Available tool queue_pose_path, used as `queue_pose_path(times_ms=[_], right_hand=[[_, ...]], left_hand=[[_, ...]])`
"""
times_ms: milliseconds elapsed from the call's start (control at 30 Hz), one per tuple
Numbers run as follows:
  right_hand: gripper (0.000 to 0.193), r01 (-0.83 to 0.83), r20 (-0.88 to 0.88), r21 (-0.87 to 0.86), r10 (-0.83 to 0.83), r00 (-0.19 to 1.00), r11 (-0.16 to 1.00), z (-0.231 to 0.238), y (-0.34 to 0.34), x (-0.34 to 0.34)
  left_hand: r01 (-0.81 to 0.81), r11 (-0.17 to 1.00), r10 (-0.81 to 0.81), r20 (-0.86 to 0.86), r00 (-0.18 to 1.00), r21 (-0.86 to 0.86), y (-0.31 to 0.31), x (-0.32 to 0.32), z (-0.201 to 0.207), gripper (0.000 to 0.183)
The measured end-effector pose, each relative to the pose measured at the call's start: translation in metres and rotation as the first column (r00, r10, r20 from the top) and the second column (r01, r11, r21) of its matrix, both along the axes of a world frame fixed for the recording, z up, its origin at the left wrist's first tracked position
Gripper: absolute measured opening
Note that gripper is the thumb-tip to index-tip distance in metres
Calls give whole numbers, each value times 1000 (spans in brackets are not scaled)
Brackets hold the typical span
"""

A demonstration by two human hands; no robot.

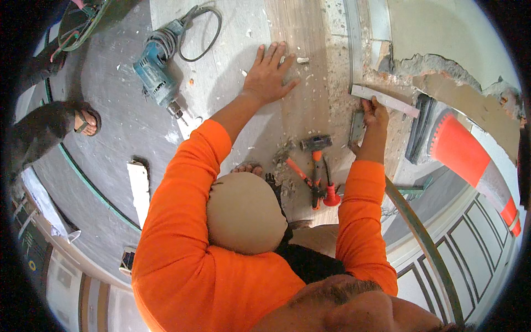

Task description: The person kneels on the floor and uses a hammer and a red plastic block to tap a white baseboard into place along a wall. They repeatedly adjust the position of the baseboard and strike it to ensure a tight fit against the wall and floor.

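My left hand (270,76) lies flat on the wood-look floor (303,33), fingers spread, holding nothing. A narrow pale strip (395,103) is in my right hand (375,115), my fingers closed on its near side. One end of the strip is beside the lower end of a grey metal channel (354,41). Whether the strip is tile or wood I cannot tell. Left of my right forearm lie a club hammer (316,145), a chisel with a red hand guard (331,195) and an orange-handled tool (298,171) whose head is among rubble.
A blue corded power drill (157,72) lies left of my left hand. Broken wall edge (437,65) and an orange cone (462,149) on its side are at right. A person's sandalled foot (87,123) stands at far left. Debris (285,160) litters the floor.
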State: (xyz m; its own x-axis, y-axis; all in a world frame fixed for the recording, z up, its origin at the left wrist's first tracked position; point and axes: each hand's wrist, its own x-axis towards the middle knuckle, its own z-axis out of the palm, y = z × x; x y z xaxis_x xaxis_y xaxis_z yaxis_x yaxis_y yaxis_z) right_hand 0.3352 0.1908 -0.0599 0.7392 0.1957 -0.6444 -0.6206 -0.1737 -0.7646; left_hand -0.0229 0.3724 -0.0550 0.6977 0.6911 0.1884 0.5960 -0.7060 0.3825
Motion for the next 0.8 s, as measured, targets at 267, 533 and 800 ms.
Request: queue_pose_path(times_ms=[267, 533, 800], right_hand=[[26, 18, -30, -81, -21, 999, 997, -6, -4, 4], [29, -140, -12, -90, 140, 990, 986, 3, 7, 3], [26, -178, -21, 19, 178, 984, 984, 0, 5, 5]], left_hand=[[13, 1000, -13, 10, 1000, -14, -3, -1, -1, 66], [-5, 997, 16, 127, 992, -81, -20, 40, 11, 100], [109, 977, -90, 113, 989, -180, -29, 117, 2, 126]])
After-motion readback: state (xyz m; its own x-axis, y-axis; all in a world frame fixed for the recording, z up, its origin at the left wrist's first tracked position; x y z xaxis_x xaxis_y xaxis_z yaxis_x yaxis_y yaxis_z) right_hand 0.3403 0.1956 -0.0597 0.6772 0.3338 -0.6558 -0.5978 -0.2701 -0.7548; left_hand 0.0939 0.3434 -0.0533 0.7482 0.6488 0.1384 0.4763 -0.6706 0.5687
